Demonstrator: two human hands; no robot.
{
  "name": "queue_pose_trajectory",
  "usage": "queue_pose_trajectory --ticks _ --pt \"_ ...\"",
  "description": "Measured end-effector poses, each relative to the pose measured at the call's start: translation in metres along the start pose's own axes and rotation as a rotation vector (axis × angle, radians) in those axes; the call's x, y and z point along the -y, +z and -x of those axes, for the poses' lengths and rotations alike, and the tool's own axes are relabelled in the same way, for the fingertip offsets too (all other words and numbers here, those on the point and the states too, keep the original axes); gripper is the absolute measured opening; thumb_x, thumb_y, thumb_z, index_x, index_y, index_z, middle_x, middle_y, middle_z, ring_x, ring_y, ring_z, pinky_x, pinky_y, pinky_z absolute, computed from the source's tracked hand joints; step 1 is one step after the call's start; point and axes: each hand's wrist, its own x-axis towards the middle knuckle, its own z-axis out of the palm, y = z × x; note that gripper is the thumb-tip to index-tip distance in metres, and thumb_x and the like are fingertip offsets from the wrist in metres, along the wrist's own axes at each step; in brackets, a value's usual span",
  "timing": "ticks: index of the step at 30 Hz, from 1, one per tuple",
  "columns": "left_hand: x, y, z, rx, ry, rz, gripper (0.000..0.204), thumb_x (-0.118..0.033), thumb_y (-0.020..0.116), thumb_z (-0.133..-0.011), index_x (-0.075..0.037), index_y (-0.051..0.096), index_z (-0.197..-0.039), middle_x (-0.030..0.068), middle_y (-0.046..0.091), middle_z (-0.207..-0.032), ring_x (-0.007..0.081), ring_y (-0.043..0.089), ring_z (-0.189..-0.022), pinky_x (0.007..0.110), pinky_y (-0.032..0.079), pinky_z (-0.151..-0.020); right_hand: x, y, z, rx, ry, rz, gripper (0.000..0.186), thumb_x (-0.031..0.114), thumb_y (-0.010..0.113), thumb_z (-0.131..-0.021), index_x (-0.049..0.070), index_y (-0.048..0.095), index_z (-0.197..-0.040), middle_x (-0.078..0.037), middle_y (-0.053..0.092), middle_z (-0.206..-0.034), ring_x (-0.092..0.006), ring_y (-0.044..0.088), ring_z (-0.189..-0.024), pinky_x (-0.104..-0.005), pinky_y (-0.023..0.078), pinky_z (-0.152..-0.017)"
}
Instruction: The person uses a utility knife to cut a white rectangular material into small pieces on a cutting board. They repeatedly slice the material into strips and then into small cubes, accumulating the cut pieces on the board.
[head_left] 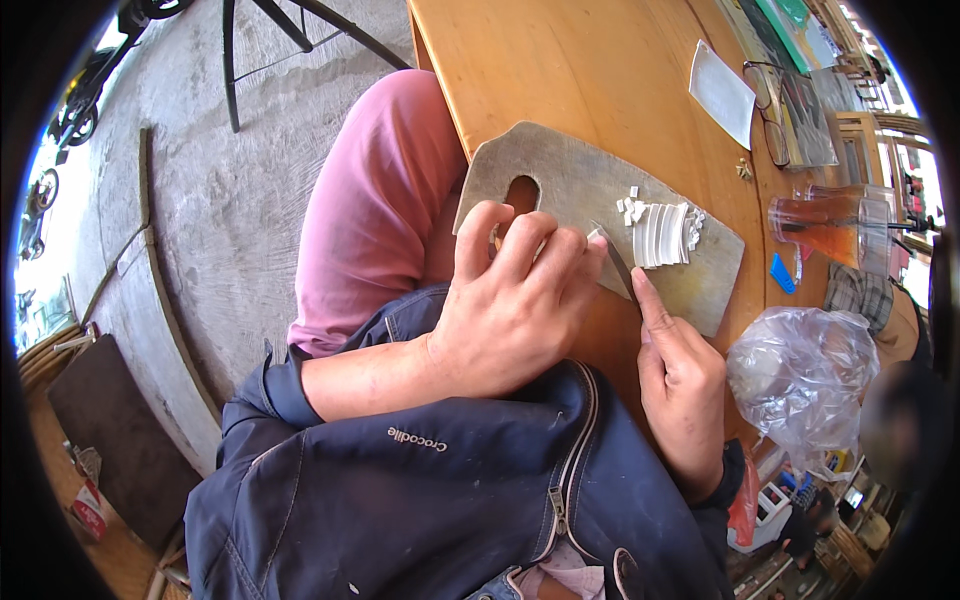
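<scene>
A worn cutting board point(560, 160) with an oval handle slot lies at the table's near edge. My right hand point(683, 375) grips a knife point(622, 272), its index finger stretched along the back of the dark blade. My left hand point(520, 290) is bent over the board with curled fingers, close beside the blade. A small white piece point(597, 234) shows at its fingertips; the rest of what it may hold is hidden. Right of the blade, thin white slices point(660, 236) stand in a row, with small white cubes point(631, 208) next to them.
Beyond the board, the wooden table point(570, 60) carries a white paper point(722, 92) and eyeglasses point(768, 115). To the right are plastic cups of reddish-brown drink point(825, 225), a blue plastic piece point(782, 273) and a clear plastic bag point(800, 375).
</scene>
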Motion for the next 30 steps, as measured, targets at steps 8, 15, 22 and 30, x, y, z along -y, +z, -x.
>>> queue_pose_trajectory --ticks 8,15,22,30 --pt "0.001 -0.001 -0.017 -0.021 -0.162 0.027 0.021 -0.019 0.079 -0.077 -0.013 0.068 -0.094 0.0009 0.057 -0.089 0.0239 0.056 -0.097 0.045 0.037 -0.093 -0.003 -0.001 -0.005 -0.07 0.018 -0.012 0.073 -0.015 0.058 -0.084 0.013 0.055 -0.151 -0.015 0.051 -0.072 -0.0279 0.057 -0.061 -0.0417 0.051 -0.062" --pt "0.001 0.0 -0.028 -0.002 -0.198 0.036 0.02 -0.016 0.079 -0.075 -0.013 0.063 -0.085 0.0031 0.055 -0.086 0.0258 0.055 -0.094 0.043 0.04 -0.089 -0.007 -0.003 -0.006 -0.077 0.044 -0.052 0.071 -0.015 0.057 -0.084 0.012 0.056 -0.15 -0.015 0.053 -0.073 -0.0267 0.058 -0.063 -0.0394 0.052 -0.064" --pt "-0.001 0.002 -0.028 -0.016 -0.185 0.085 0.023 -0.018 0.081 -0.075 -0.015 0.064 -0.09 0.0021 0.056 -0.088 0.0256 0.056 -0.095 0.043 0.039 -0.089 -0.006 -0.005 -0.007 -0.086 0.051 -0.062 0.072 -0.016 0.057 -0.084 0.012 0.056 -0.15 -0.015 0.053 -0.072 -0.0261 0.057 -0.062 -0.0389 0.052 -0.064" --pt "-0.001 0.008 -0.022 -0.046 -0.131 0.057 0.023 -0.017 0.08 -0.077 -0.017 0.064 -0.094 -0.0005 0.056 -0.089 0.0226 0.057 -0.093 0.042 0.038 -0.09 -0.009 -0.004 -0.006 -0.105 0.021 -0.062 0.072 -0.015 0.057 -0.083 0.012 0.056 -0.15 -0.016 0.054 -0.072 -0.0274 0.058 -0.062 -0.0395 0.052 -0.064"
